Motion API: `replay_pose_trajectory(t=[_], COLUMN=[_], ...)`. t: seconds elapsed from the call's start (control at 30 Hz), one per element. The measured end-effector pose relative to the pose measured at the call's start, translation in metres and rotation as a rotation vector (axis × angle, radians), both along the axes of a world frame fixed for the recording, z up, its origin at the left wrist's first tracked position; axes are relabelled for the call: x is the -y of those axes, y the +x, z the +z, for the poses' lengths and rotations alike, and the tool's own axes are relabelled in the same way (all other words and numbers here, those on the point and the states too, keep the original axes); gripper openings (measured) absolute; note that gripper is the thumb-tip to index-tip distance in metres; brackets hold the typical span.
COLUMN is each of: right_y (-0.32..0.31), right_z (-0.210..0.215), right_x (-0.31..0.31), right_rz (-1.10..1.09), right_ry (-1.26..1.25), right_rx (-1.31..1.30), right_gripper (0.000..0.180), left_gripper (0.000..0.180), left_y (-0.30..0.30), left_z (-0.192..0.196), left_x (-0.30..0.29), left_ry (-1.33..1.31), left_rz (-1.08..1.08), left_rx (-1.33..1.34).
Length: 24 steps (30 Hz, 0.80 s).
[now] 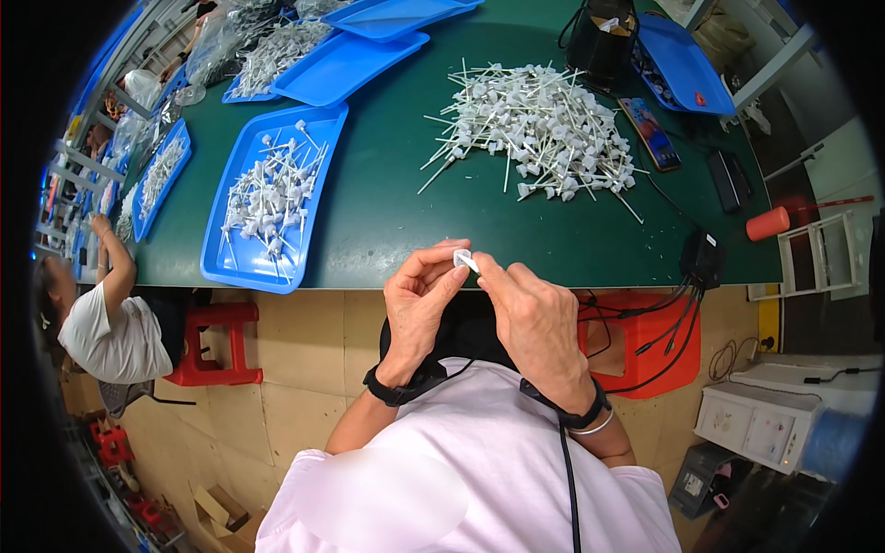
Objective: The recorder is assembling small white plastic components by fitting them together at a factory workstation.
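Note:
Both my hands meet just off the table's front edge, around one small white piece with a block-like head. My left hand pinches its head between thumb and fingertips. My right hand closes its fingertips on the piece from the other side and partly hides it. Beyond them on the green table lies a large heap of similar white pieces, each with a small head on a thin stick. To the left, a blue tray holds a looser pile of such pieces.
More blue trays lie at the far left. At the right are a phone, a black case and a black cable hub. A black bag stands behind. At far left sits another person; red stools stand below.

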State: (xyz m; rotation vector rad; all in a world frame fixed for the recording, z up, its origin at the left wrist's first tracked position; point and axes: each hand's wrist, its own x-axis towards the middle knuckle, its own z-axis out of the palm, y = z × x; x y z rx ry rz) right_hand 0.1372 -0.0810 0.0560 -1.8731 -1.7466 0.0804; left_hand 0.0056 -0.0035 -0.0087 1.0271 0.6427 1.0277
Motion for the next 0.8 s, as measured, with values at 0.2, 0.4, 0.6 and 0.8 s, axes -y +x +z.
replay_pose_trajectory(t=[0.2, 0.4, 0.6, 0.8], right_y=[0.013, 0.021, 0.025, 0.037], right_z=[-0.003, 0.003, -0.001, -0.007], right_x=[-0.004, -0.007, -0.009, -0.013], right_rz=[0.107, 0.131, 0.144, 0.184], right_ry=[0.034, -0.111, -0.187, -0.421], right_rx=[-0.259, -0.489, -0.570, -0.834], right_gripper=[0.022, 0.017, 0.021, 0.021], left_gripper=[0.025, 0.025, 0.027, 0.023], left_y=[-0.003, -0.008, -0.005, -0.006], left_z=[-0.006, -0.001, -0.002, -0.002], left_x=[-0.005, -0.003, -0.002, -0.001], left_ry=[0.218, 0.014, 0.005, 0.144], left_rz=[0.040, -0.075, -0.092, -0.036], left_rx=[-0.110, -0.057, -0.003, -0.122])
